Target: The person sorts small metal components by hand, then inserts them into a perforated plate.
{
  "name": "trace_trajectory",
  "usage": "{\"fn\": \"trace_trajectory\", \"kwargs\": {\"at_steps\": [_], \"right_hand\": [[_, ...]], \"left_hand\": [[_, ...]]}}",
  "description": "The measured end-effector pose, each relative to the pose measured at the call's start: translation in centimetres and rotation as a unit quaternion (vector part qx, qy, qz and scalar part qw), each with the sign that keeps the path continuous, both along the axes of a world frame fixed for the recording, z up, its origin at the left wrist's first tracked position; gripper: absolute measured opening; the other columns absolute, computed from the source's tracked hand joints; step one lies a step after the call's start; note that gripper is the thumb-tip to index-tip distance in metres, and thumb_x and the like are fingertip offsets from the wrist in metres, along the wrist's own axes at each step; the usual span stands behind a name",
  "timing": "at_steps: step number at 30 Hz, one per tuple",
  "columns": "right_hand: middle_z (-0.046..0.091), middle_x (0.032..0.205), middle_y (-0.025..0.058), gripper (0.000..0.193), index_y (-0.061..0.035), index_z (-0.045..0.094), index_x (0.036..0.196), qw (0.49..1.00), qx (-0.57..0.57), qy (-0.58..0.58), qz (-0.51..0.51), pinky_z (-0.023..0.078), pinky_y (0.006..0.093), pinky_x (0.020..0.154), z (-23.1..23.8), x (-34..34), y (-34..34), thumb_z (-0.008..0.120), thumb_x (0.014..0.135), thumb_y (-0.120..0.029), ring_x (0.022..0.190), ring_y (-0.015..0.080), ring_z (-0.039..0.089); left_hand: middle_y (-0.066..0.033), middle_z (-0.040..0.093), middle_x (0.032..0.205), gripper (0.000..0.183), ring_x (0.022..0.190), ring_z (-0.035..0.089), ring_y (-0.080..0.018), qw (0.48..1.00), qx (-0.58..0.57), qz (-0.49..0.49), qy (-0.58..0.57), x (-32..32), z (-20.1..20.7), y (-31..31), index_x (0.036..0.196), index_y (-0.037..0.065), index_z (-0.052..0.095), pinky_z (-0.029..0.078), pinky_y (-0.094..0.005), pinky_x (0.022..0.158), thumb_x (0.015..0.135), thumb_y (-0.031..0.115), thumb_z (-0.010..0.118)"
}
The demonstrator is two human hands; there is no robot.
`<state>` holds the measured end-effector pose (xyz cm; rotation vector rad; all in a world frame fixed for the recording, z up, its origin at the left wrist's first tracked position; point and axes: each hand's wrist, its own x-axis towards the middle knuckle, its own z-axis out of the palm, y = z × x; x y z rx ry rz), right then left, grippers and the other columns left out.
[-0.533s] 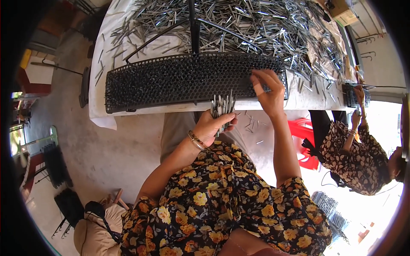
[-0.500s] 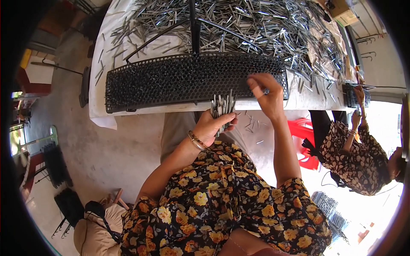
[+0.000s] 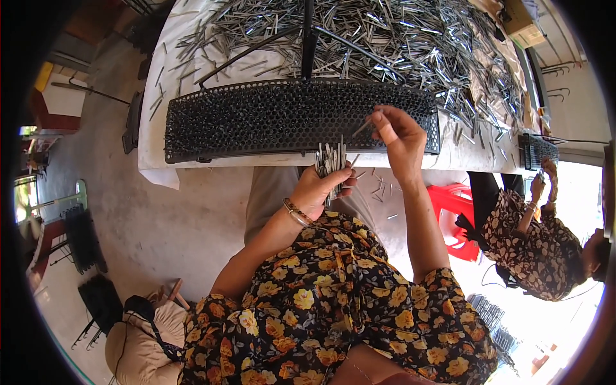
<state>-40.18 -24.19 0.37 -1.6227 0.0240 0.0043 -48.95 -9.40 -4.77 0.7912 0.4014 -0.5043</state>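
My left hand (image 3: 323,187) is closed round a bundle of thin metal strips (image 3: 330,160), their tips pointing up toward the table edge. Between the thumb and fingers of my right hand (image 3: 399,135) is a single metal strip (image 3: 363,126), slanted above the perforated rack. That black rack (image 3: 314,119) is long and slightly curved, lying along the table's near edge. Dark pieces stand packed in its holes on the left and along the far side; bare holes show in the middle and near right. A black rod frame rises from its far side.
A big heap of loose metal strips (image 3: 398,48) covers the table behind the rack. A few more strips lie on the floor below. A red plastic stool (image 3: 451,215) stands at the right. Beyond it another person (image 3: 532,240) handles a similar rack (image 3: 538,151).
My right hand has tilted, and a strip now shows clearly between its fingertips. The view has shifted slightly, while my left hand keeps its bundle.
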Motion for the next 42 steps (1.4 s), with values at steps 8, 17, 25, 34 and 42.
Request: {"fn": "trace_trajectory", "kwargs": {"at_steps": [8,17,25,34,42], "right_hand": [[0.066,0.077,0.0076,0.018,-0.0016,0.065,0.096,0.963,-0.189,-0.193,-0.003,0.047,0.0252,0.059,-3.0,2.3,1.2,0.068,0.079,-0.007,0.063,0.0109,0.06],[0.064,0.09,0.0093,0.02,-0.0027,0.066,0.098,0.827,-0.379,-0.407,0.085,0.047,0.0282,0.068,-3.2,2.4,0.6,0.067,0.079,-0.01,0.077,0.0166,0.061],[0.065,0.081,0.0071,0.02,0.0022,0.066,0.094,0.95,-0.201,-0.016,0.238,0.046,0.0233,0.06,-1.0,-1.2,0.0,0.065,0.084,-0.015,0.069,0.0101,0.057],[0.065,0.076,0.0051,0.024,0.003,0.067,0.094,0.96,-0.094,0.138,0.223,0.044,0.0216,0.056,-0.2,-0.2,0.4,0.065,0.082,-0.018,0.063,0.0076,0.053],[0.064,0.074,0.0022,0.022,0.0034,0.065,0.092,0.977,-0.068,0.083,0.183,0.044,0.0213,0.059,-0.3,0.8,0.8,0.066,0.083,-0.016,0.065,0.0066,0.054]], "left_hand": [[-0.0099,0.065,0.091,0.019,0.079,0.063,-0.0166,1.0,-0.024,0.006,-0.004,0.0,0.4,0.1,0.099,-0.001,0.059,0.051,-0.0292,0.064,0.085,0.01,0.06],[-0.0102,0.064,0.095,0.021,0.084,0.063,-0.0171,0.999,-0.034,0.008,-0.004,0.0,0.1,0.5,0.103,-0.001,0.059,0.054,-0.0307,0.069,0.084,0.008,0.06],[-0.0089,0.064,0.098,0.022,0.088,0.062,-0.0167,0.997,-0.035,0.043,-0.048,0.1,0.6,0.8,0.107,0.002,0.057,0.053,-0.0317,0.077,0.086,0.008,0.058],[-0.0072,0.065,0.097,0.023,0.082,0.061,-0.0135,0.993,0.064,-0.041,-0.09,-0.1,1.3,1.3,0.107,0.002,0.057,0.05,-0.0274,0.067,0.084,0.009,0.06],[-0.0077,0.065,0.095,0.022,0.078,0.059,-0.0107,0.995,0.037,-0.028,-0.084,-0.2,0.7,1.8,0.104,0.002,0.057,0.05,-0.0256,0.066,0.084,0.01,0.061]]}}
